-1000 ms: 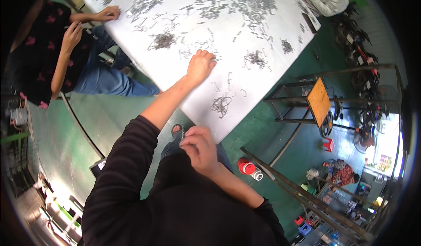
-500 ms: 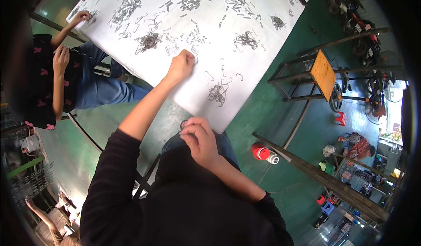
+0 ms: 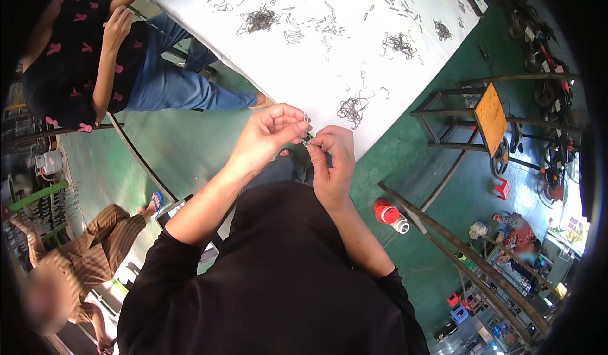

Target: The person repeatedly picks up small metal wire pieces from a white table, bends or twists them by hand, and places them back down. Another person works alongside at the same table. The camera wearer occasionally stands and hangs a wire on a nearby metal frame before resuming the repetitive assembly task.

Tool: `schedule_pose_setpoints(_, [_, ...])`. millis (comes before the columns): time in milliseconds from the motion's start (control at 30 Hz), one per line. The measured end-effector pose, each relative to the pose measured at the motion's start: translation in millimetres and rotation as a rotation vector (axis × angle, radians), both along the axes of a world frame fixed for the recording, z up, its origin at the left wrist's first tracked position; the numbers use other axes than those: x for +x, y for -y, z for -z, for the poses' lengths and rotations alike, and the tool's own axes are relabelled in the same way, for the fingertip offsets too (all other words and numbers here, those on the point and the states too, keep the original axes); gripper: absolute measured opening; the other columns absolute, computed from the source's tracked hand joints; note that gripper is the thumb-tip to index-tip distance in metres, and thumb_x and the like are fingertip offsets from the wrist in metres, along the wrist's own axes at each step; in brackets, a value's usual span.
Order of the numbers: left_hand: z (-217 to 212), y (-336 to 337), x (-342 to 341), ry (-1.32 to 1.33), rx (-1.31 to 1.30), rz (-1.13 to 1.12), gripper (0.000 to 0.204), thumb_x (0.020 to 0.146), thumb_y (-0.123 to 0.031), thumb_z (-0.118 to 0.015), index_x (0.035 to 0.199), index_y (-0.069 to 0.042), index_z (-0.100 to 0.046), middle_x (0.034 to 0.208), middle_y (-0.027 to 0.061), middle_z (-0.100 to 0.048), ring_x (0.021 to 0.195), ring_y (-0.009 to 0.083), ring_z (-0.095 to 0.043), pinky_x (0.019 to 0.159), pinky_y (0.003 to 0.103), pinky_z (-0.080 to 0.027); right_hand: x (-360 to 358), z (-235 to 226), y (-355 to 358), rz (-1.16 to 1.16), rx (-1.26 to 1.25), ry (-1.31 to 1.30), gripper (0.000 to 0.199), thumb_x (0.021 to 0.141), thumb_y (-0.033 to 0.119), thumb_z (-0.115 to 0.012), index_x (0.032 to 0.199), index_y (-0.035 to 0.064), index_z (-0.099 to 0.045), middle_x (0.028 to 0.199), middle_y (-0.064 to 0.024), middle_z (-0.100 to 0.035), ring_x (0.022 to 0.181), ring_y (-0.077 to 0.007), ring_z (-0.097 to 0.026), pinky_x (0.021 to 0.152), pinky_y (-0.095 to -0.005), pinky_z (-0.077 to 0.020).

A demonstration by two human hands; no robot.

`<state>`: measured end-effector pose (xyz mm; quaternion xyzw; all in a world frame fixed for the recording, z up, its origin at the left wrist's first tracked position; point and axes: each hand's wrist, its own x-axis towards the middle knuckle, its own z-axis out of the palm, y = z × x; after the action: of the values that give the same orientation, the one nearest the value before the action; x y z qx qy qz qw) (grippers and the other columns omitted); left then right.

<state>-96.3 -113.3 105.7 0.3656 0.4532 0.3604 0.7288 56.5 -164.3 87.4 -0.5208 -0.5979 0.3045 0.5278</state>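
My left hand [image 3: 269,136] and my right hand [image 3: 334,165] meet just off the near corner of the white-covered table [image 3: 304,76]. Pinched in the left fingertips is a small shiny metal piece [image 3: 306,119]. The right thumb and forefinger close on a tiny piece beside it, too small to name. Closest on the table lies a tangled heap of dark bent wire hooks [image 3: 352,110], with a few single hooks [image 3: 384,93] around it. Small pale metal strips [image 3: 316,24] are scattered farther back, next to a dense dark heap of hooks [image 3: 261,19].
More heaps of hooks [image 3: 399,43] lie toward the table's right edge. At the left sits a co-worker in a dark patterned shirt [image 3: 82,57]. A metal-framed stool with a wooden top [image 3: 490,120] and a red-and-white jug [image 3: 386,212] stand on the green floor at right.
My left hand has come back from the strips on the table to my right hand, and now holds a small metal piece. My right hand has risen slightly to meet it; the view has shifted.
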Motion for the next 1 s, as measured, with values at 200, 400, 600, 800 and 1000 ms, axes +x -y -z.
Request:
schedule_pose_setpoints(200, [-8.1,19.4,0.2,0.014,0.138,-0.076,0.009,0.090,-0.003,-0.064,0.098,-0.002,-0.064,0.094,0.0030,-0.067,0.088,0.0093,-0.062,0.083,0.025,-0.049,-3.9,1.4,0.6,-0.010,0.014,0.005,0.007,0.088,0.006,-0.064,0.090,0.0020,-0.058,0.097,-0.0111,-0.053,0.084,-0.0233,-0.054,0.071,-0.0319,-0.0453])
schedule_pose_setpoints(400, [-5.9,26.1,6.1,-0.231,0.465,-0.147,0.009,0.083,-0.003,-0.069,0.093,-0.001,-0.068,0.105,0.0064,-0.063,0.097,0.0135,-0.061,0.085,0.027,-0.048,1.3,0.4,-2.4,-0.061,-0.013,0.038,0.009,0.086,0.005,-0.065,0.092,0.0028,-0.059,0.097,-0.0099,-0.055,0.086,-0.0222,-0.055,0.071,-0.0313,-0.0450])
schedule_pose_setpoints(600, [-1.6,31.6,7.8,-0.463,0.592,-0.205,0.011,0.079,-0.003,-0.072,0.089,-0.003,-0.069,0.105,0.0065,-0.062,0.102,0.0201,-0.059,0.090,0.033,-0.045,60.8,27.4,-46.2,-0.047,-0.181,0.252,0.011,0.087,0.012,-0.063,0.095,0.0040,-0.064,0.094,-0.0106,-0.060,0.078,-0.0243,-0.062,0.074,-0.0376,-0.0469])
schedule_pose_setpoints(800, [-2.5,37.8,12.8,-0.520,0.565,-0.255,0.011,0.079,-0.001,-0.071,0.089,-0.004,-0.069,0.102,0.0064,-0.061,0.102,0.0203,-0.058,0.090,0.032,-0.044,114.7,88.5,-152.0,0.259,-0.657,0.844,0.017,0.089,0.025,-0.062,0.097,0.0105,-0.067,0.097,-0.0092,-0.065,0.086,-0.0266,-0.065,0.075,-0.0389,-0.0488])
schedule_pose_setpoints(1000, [-8.9,42.7,14.5,-0.568,0.564,-0.268,0.010,0.079,0.001,-0.070,0.088,-0.003,-0.068,0.103,0.0066,-0.059,0.104,0.0194,-0.056,0.092,0.032,-0.042,119.7,102.8,-177.3,0.169,-0.716,0.912,0.023,0.089,0.029,-0.063,0.096,0.0067,-0.066,0.088,-0.0085,-0.065,0.080,-0.0225,-0.064,0.067,-0.0337,-0.0476])
